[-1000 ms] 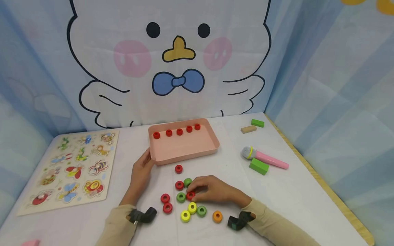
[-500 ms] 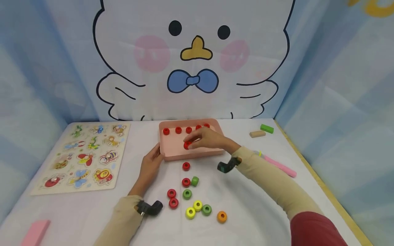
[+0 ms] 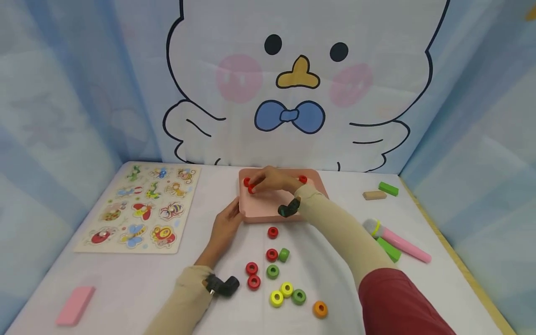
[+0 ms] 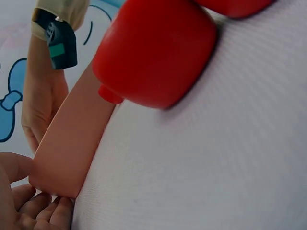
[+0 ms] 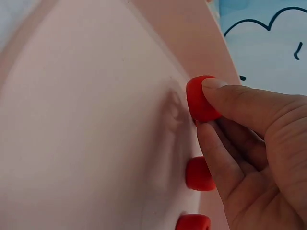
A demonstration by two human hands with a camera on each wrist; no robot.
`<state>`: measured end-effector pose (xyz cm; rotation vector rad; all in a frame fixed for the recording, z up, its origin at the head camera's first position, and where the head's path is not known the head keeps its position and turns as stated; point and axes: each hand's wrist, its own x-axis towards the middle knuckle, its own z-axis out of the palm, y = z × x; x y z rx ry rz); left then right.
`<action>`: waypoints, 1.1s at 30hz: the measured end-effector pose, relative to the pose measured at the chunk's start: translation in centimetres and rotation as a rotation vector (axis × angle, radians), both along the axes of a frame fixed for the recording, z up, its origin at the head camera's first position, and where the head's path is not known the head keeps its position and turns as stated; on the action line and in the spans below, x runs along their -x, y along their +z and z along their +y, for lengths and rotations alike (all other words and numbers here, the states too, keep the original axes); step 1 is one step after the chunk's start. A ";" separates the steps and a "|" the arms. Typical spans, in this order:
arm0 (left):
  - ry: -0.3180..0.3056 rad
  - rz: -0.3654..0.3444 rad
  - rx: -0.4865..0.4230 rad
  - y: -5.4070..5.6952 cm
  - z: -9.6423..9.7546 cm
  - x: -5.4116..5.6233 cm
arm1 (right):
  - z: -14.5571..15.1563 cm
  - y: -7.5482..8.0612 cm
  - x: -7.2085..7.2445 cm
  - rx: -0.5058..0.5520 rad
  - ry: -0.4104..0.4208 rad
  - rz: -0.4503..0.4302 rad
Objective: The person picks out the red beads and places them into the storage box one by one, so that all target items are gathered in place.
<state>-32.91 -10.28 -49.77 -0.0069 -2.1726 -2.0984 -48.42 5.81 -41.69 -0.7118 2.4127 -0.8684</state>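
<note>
Pinching a red bead [image 5: 197, 98] over the pink tray [image 3: 261, 208], the right hand [image 3: 272, 179] works while the left hand [image 3: 224, 225] grips the tray's near-left corner, presumably for steadiness.

- One small, smooth red bead [image 5: 199, 98], rounded like a little barrel, pinched in the right hand [image 3: 274, 179] at the tray's far left end.
- The pink tray [image 3: 264, 204]: shallow, rectangular with rounded corners, lying flat on the white desk [image 3: 125, 288], its near left corner held by the left hand [image 3: 224, 228].
- More red beads along the tray's far side, partly hidden from me.
- Four loose red beads [image 3: 272, 232] in front of it, holes up, two of them touching.
</note>
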 end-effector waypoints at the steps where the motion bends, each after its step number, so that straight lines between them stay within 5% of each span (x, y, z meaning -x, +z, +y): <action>1: 0.000 0.005 0.000 0.0 0.0 0.0 | -0.1 -0.2 0.1 -0.017 -0.008 0.004; 13: -0.009 0.024 0.044 0.0 0.0 -0.1 | -0.2 -0.9 -0.4 -0.098 -0.025 0.023; 22: -0.028 -0.006 0.083 0.0 0.0 0.4 | 1.7 -1.3 -0.8 0.043 -0.025 0.054; 27: -0.022 -0.032 0.099 0.1 0.0 0.5 | 3.3 -1.2 -2.5 0.119 -0.049 0.101; 33: -0.021 -0.040 0.079 0.0 -0.2 0.3 | 4.9 -0.4 -6.6 0.186 -0.033 0.140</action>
